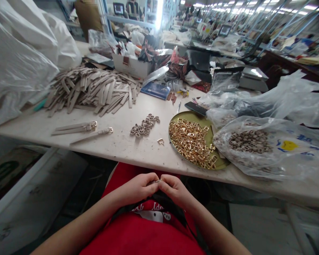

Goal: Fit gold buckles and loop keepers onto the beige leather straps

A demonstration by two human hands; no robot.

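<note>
My left hand (145,186) and my right hand (174,187) meet in front of my body, just below the table's front edge. Both are closed, with thumbs and fingertips pinched on a narrow beige strap (157,181), most of which the fingers cover. On the table ahead lie a single gold buckle (161,141) and a small heap of beige strap loops (145,125). Gold buckles (191,140) fill much of a round olive tray (220,163) to the right. Several straps with buckles fitted (77,128) rest at the left.
A large pile of beige straps (93,90) covers the back left. A clear plastic bag of loops (251,141) sits right of the tray. Farther back are a blue booklet (155,90), a dark phone (196,108), a pen (179,107) and a scrap-filled white box (131,66).
</note>
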